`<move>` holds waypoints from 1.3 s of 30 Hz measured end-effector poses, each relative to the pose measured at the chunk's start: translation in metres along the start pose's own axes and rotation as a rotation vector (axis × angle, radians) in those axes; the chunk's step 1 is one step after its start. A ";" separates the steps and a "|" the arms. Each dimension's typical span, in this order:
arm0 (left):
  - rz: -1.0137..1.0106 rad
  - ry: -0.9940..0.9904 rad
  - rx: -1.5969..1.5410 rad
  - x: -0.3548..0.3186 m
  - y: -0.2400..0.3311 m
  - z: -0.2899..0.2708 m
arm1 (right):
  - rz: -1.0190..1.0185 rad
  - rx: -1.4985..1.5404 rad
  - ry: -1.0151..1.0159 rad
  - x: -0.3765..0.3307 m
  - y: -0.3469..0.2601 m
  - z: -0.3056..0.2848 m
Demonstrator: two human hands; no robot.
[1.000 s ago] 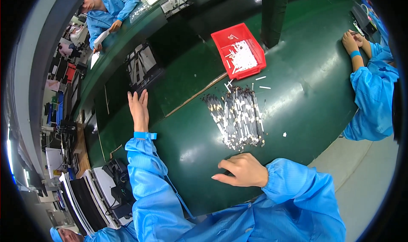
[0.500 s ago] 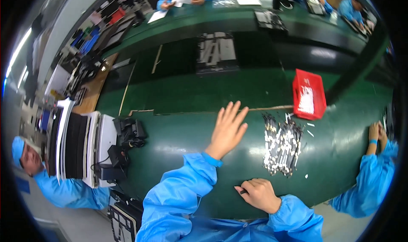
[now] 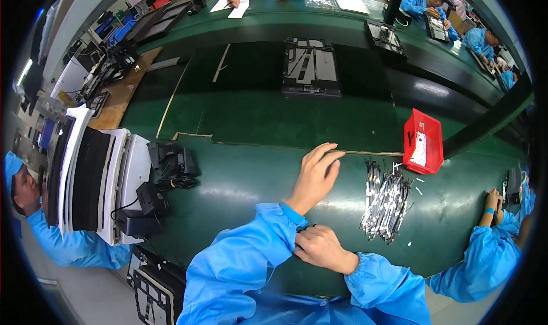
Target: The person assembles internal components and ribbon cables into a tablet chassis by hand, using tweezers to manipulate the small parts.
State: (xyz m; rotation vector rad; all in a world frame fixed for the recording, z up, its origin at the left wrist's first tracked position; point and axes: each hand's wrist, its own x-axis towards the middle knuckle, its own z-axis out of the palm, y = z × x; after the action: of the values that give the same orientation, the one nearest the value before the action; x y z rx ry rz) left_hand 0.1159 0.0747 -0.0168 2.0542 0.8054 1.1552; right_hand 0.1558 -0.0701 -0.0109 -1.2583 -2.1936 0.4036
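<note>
Our left hand (image 3: 315,174) lies open and empty on the green bench (image 3: 240,182), left of the metal strip pile (image 3: 385,199); our right hand (image 3: 321,246) curls loosely nearer us. Beyond the pile sits a red bin (image 3: 423,141).

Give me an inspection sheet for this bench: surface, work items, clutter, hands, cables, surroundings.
Surface: dark green bench top, glossy, with a lighter strip along a seam.
Work items: pile of thin metal strips lying right of both hands; a few small white bits beside it.
Clutter: red bin behind the pile; black tray further back.
Hands: left hand flat on the bench, fingers spread, holding nothing; right hand fingers curled, resting on the left sleeve near the bench edge, contents cannot be told.
Cables: black cable bundle by the black adapters on the left.
Surroundings: white machine at left; people in blue coats at neighbouring stations.
</note>
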 end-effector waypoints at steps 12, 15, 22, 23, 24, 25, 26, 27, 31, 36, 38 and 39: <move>-0.137 -0.163 -0.058 0.003 -0.001 -0.007 | 0.026 0.065 -0.004 0.000 0.000 -0.001; -0.156 -0.175 -0.056 0.004 0.000 -0.005 | 0.024 0.093 -0.022 -0.001 0.000 -0.005; -0.150 -0.163 -0.080 0.005 0.001 -0.006 | 0.006 0.149 -0.002 0.000 0.003 -0.002; -0.153 -0.168 -0.081 0.004 0.001 -0.006 | 0.023 0.155 0.000 -0.002 0.004 0.000; -0.153 -0.171 -0.088 0.004 0.001 -0.005 | 0.036 0.160 0.001 -0.002 0.004 0.001; -0.152 -0.174 -0.094 0.005 0.001 -0.005 | 0.036 0.160 0.002 -0.002 0.005 0.000; -0.152 -0.175 -0.094 0.005 0.000 -0.004 | 0.038 0.168 0.001 -0.003 0.005 0.000; -0.150 -0.178 -0.093 0.005 0.000 -0.005 | 0.039 0.177 0.001 -0.003 0.005 -0.001; -0.142 -0.182 -0.086 0.004 -0.001 -0.006 | 0.037 0.195 0.010 -0.003 0.004 0.000; -0.147 -0.189 -0.076 0.005 0.000 -0.006 | 0.030 0.201 -0.028 -0.002 0.004 -0.005; -0.155 -0.194 -0.075 0.005 0.001 -0.006 | 0.038 0.188 -0.037 -0.003 0.004 -0.004; -0.153 -0.190 -0.074 0.005 0.002 -0.007 | 0.040 0.176 -0.051 -0.003 0.004 -0.004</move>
State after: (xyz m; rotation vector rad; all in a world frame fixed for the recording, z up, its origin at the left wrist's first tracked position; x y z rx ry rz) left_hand 0.1125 0.0793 -0.0102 1.9693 0.7989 0.8794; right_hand 0.1618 -0.0706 -0.0106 -1.2096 -2.1256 0.6370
